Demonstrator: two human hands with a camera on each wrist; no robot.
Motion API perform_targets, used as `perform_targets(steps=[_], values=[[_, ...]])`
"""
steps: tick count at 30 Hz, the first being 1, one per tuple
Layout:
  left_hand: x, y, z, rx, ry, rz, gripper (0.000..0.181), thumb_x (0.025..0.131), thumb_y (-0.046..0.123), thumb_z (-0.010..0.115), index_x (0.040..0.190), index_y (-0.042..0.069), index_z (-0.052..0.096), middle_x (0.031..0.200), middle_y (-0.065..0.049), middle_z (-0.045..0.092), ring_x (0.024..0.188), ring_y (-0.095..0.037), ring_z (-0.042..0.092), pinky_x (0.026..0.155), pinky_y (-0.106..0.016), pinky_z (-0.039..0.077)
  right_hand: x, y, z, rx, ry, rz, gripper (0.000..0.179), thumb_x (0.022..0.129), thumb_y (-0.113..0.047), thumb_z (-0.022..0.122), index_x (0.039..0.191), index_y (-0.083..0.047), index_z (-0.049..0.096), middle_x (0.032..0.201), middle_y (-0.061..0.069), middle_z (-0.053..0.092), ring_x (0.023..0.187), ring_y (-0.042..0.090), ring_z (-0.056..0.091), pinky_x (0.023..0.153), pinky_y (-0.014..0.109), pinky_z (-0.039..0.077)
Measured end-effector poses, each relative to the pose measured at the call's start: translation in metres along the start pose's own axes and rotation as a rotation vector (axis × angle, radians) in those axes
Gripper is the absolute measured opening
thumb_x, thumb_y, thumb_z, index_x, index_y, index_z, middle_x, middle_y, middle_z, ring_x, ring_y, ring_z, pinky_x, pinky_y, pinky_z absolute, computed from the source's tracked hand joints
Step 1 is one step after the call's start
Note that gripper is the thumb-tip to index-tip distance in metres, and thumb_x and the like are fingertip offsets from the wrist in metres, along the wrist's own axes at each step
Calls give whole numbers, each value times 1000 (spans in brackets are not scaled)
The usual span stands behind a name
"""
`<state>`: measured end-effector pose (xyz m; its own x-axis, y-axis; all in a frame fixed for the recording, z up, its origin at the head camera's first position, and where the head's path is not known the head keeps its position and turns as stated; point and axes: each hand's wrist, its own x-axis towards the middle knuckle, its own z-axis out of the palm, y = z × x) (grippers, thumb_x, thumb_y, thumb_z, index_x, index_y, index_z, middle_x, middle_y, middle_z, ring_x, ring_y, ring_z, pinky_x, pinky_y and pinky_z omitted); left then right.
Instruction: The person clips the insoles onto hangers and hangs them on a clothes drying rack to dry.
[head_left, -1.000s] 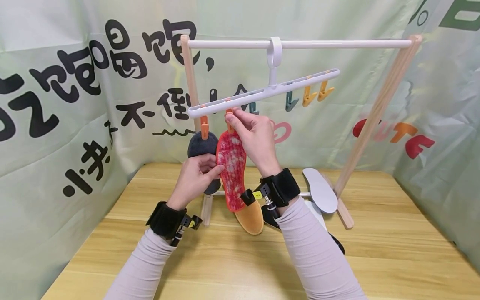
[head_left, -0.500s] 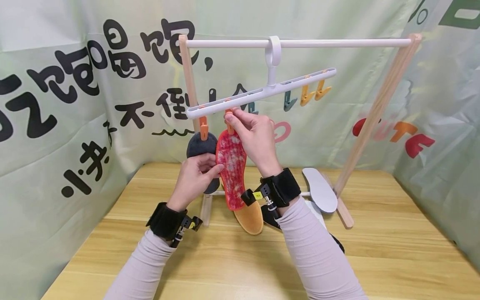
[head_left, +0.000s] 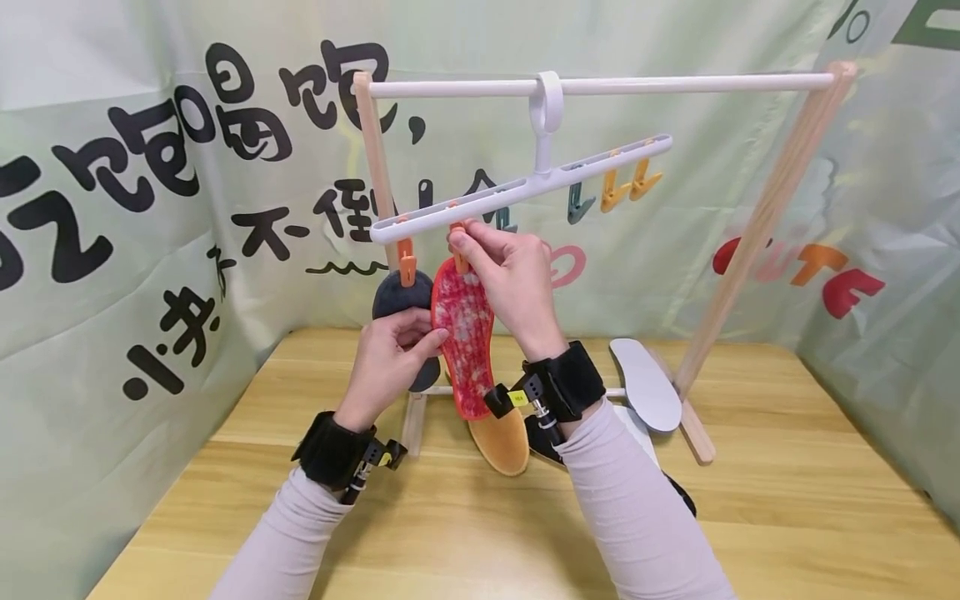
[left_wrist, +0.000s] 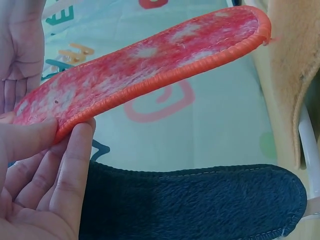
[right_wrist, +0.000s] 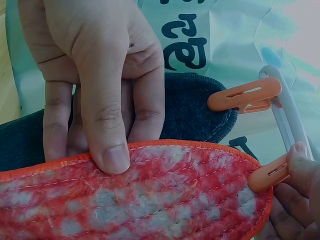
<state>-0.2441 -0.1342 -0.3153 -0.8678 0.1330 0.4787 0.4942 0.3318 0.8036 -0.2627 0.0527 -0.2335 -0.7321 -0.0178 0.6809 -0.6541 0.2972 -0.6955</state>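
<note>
The red insole [head_left: 462, 333] hangs under the low left end of the tilted white hanger [head_left: 487, 198], its long axis close to upright with the lower end angled slightly right. The relation that matters is at its top: an orange clip [right_wrist: 270, 175] overlaps the upper end, in line with the insole's length, and the right hand [head_left: 521, 279] is nearer there, its grip pinching that clip. Lower down, the left hand [head_left: 386, 358] has its grip closed on the insole's left edge, thumb on the front face. The dark insole [head_left: 401, 296] hangs just to the left from another clip, partly covered by the left hand. How firmly the pinched clip bites cannot be told, since its rear side is hidden; the right fingers behind it show only partly. The right wrist camera [head_left: 501, 400] reaches in front of the red insole's lower right edge, and the insole covers part of the tan insole [head_left: 501, 442].
</note>
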Motion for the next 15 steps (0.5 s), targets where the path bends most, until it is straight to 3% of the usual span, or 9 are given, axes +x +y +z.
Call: perform_targets(steps=[6, 10, 15], values=[[0, 1, 1, 15, 23, 9, 15, 99, 13, 79, 109, 3, 79, 97, -15, 80, 86, -25, 82, 75, -23, 65, 1, 1, -1, 20, -11, -15, 36, 99, -27, 79, 132, -14, 77, 109, 9, 84, 89, 16, 73, 66, 21, 52], [-1, 0, 1, 23, 35, 1, 15, 98, 14, 80, 110, 3, 79, 97, -14, 80, 86, -25, 82, 75, -23, 65, 0, 2, -1, 64, -50, 9, 39, 99, -25, 79, 136, -11, 75, 114, 11, 83, 102, 17, 79, 85, 24, 63], [0, -3, 1, 30, 47, -16, 17, 98, 14, 80, 111, 4, 78, 98, -15, 80, 88, -25, 82, 76, -21, 64, -1, 4, -3, 70, -95, 42, 42, 101, -25, 78, 140, -9, 72, 122, 12, 81, 111, 20, 80, 98, 33, 63]])
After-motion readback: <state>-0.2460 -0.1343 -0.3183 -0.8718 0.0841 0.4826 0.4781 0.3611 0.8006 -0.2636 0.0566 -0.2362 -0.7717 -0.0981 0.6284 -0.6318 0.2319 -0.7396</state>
